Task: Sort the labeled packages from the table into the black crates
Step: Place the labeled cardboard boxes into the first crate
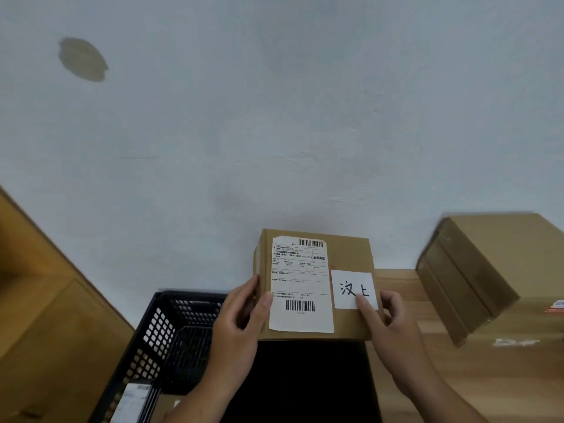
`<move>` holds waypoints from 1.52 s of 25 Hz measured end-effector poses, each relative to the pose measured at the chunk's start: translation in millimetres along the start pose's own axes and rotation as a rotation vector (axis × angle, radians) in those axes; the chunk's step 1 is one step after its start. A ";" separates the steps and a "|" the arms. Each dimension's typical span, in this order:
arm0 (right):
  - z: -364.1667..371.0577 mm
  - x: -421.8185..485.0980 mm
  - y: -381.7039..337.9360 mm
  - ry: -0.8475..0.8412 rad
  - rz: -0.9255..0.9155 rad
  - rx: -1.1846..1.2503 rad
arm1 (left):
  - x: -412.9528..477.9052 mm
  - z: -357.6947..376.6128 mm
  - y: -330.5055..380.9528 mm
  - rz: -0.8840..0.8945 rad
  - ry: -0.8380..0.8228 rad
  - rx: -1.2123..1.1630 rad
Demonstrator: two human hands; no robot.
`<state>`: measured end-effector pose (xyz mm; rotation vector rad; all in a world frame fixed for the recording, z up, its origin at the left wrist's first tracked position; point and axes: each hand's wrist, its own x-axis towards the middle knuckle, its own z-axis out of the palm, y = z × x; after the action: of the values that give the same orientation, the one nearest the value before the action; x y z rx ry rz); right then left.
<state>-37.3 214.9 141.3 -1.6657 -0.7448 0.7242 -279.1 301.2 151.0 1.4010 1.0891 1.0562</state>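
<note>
Two hands' fingers gripping package, above black crate

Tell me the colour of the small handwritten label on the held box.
White, black characters: handwritten label on cardboard box; head view.

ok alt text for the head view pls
The left hand and right hand hold up a cardboard package, its shipping label and handwritten tag facing the camera. A black crate sits below left, another box at right.

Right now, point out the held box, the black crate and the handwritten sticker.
held box (351,251): head view, bare cardboard.
black crate (158,331): head view, perforated left wall.
handwritten sticker (351,279): head view, white middle.
</note>
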 end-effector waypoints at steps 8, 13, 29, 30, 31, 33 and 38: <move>155.7 -91.7 -6.3 0.009 0.042 -0.067 | -12.4 -187.0 -40.5 0.019 -0.014 0.060; 238.1 -139.8 -5.4 -0.076 0.106 -0.085 | -10.1 -286.7 -64.6 -0.051 -0.004 0.094; 395.2 -120.4 176.8 -0.198 0.494 -0.230 | 6.5 -364.3 -262.6 -0.494 0.050 0.304; 399.9 -123.3 190.5 -0.193 0.512 -0.243 | 4.4 -364.8 -279.3 -0.521 0.031 0.309; 404.3 -124.5 205.1 -0.198 0.527 -0.267 | 3.4 -365.1 -295.7 -0.560 0.007 0.315; 413.7 -127.4 234.1 -0.211 0.561 -0.305 | 5.1 -369.3 -327.1 -0.642 -0.047 0.340; 431.8 -127.4 261.2 -0.227 0.627 -0.460 | 8.7 -377.9 -364.1 -0.668 -0.200 0.356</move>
<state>-426.4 322.0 -187.5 -2.3036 -0.5655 1.2653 -674.2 408.5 -177.4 1.2320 1.4957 0.2446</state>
